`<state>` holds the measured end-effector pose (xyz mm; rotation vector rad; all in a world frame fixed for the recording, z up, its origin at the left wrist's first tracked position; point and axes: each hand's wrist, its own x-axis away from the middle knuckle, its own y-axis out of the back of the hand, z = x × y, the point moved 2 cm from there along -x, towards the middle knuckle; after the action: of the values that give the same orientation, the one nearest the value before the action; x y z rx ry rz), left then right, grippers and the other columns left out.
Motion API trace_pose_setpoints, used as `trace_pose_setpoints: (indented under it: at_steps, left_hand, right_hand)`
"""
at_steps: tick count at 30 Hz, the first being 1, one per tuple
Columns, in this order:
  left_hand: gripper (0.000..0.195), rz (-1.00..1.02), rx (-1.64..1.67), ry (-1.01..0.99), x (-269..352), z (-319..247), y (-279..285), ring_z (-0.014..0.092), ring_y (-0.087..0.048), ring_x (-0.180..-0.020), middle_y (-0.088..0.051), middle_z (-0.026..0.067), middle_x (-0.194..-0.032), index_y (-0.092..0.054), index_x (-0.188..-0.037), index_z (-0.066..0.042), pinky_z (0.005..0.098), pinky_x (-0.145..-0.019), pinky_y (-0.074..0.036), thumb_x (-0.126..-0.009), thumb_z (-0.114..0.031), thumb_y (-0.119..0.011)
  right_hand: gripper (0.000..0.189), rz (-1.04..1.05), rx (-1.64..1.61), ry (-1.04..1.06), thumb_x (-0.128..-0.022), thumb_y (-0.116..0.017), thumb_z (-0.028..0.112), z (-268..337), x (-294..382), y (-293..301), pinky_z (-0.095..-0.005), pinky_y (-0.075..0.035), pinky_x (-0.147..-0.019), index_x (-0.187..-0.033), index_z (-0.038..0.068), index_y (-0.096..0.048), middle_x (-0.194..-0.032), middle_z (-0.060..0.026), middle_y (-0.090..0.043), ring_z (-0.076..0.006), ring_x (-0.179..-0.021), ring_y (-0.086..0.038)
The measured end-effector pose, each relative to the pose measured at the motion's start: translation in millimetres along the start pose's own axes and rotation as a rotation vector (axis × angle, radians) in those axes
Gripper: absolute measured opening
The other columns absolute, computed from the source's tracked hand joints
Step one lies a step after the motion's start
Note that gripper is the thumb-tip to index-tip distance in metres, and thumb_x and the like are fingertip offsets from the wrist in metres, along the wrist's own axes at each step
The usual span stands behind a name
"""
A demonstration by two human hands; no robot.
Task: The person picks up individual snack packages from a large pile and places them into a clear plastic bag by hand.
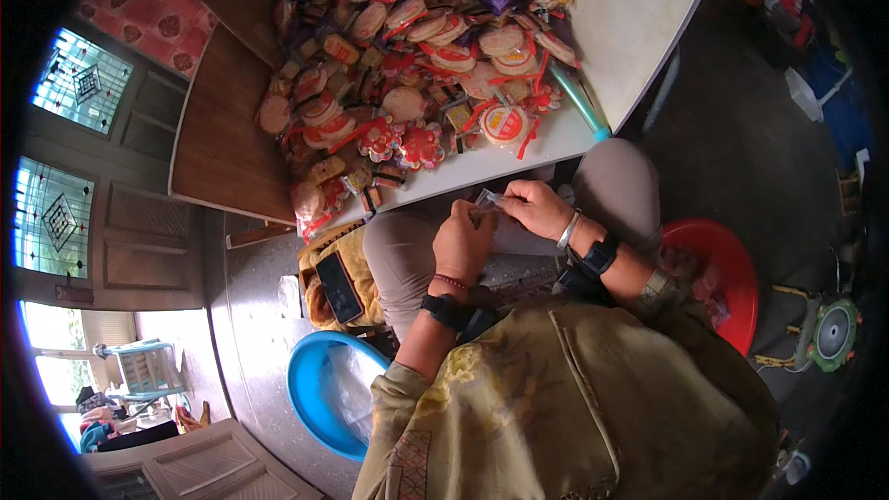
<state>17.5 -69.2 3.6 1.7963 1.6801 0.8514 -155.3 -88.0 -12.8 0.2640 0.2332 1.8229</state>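
Both hands meet above my lap, just short of the table's near edge. Between them is a small piece of clear plastic film (489,198), perhaps the mouth of a bag; most of it is hidden by the fingers. My left hand (464,242) grips it with the fingers curled in. The thumb and fingers of my right hand (540,210) pinch its other side. Beyond them, a large heap of wrapped round crackers (505,123) and small packets covers much of the white table (444,180). Red flower-shaped pieces (421,144) lie at the heap's near side.
A green tube (580,103) lies along the heap's right side. Wooden boards (229,125) wall off the table's left. A phone (339,287) rests on a yellow cloth. A blue basin (312,389) holds clear bags; a red basin (740,278) stands at my right.
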Motion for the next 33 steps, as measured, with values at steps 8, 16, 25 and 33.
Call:
trace_pose_setpoints:
  at_steps: [8, 16, 25, 33]
  left_hand:
    - [0.031, 0.121, 0.390, 0.017, -18, 59, -54, 0.031, -0.066, -0.089, -0.068, 0.0186, -0.095, -0.063, -0.108, -0.003, 0.0386, -0.077, -0.052, -0.090, -0.027, -0.060]
    - [0.029, 0.114, 0.364, -0.109, -12, 46, -51, 0.030, -0.069, -0.084, -0.069, 0.0202, -0.091, -0.064, -0.107, 0.000, 0.0376, -0.076, -0.053, -0.090, -0.024, -0.060]
    - [0.017, -0.115, 0.357, -0.052, -23, 56, 12, 0.016, -0.067, -0.077, -0.070, 0.0103, -0.086, -0.068, -0.100, -0.001, 0.0297, -0.070, -0.053, -0.090, -0.015, -0.065]
    - [0.025, -0.759, 0.183, 0.040, -69, 139, 78, 0.031, -0.062, -0.092, -0.065, 0.0165, -0.094, -0.064, -0.099, -0.001, 0.0387, -0.083, -0.049, -0.083, -0.020, -0.069]
  right_hand:
    - [0.022, -0.008, -0.023, 0.109, -0.090, -0.066, 0.021, -10, -2, -8, -0.0305, -0.047, -0.059, -0.082, 0.000, -0.064, -0.067, -0.0084, -0.062, -0.0104, -0.063, -0.056]
    - [0.023, 0.059, -0.125, -0.072, -0.090, -0.066, 0.022, -3, 2, -6, -0.0285, -0.047, -0.060, -0.082, 0.000, -0.064, -0.070, -0.0049, -0.065, -0.0103, -0.064, -0.057]
    - [0.024, -0.029, -0.039, -0.046, -0.090, -0.066, 0.022, -14, -1, -5, -0.0290, -0.047, -0.056, -0.082, 0.000, -0.064, -0.066, -0.0047, -0.063, -0.0103, -0.060, -0.057]
    - [0.023, 0.014, -0.078, -0.148, -0.090, -0.066, 0.021, 0, 1, -1, -0.0283, -0.046, -0.055, -0.081, 0.000, -0.064, -0.064, -0.0030, -0.062, -0.0089, -0.059, -0.056]
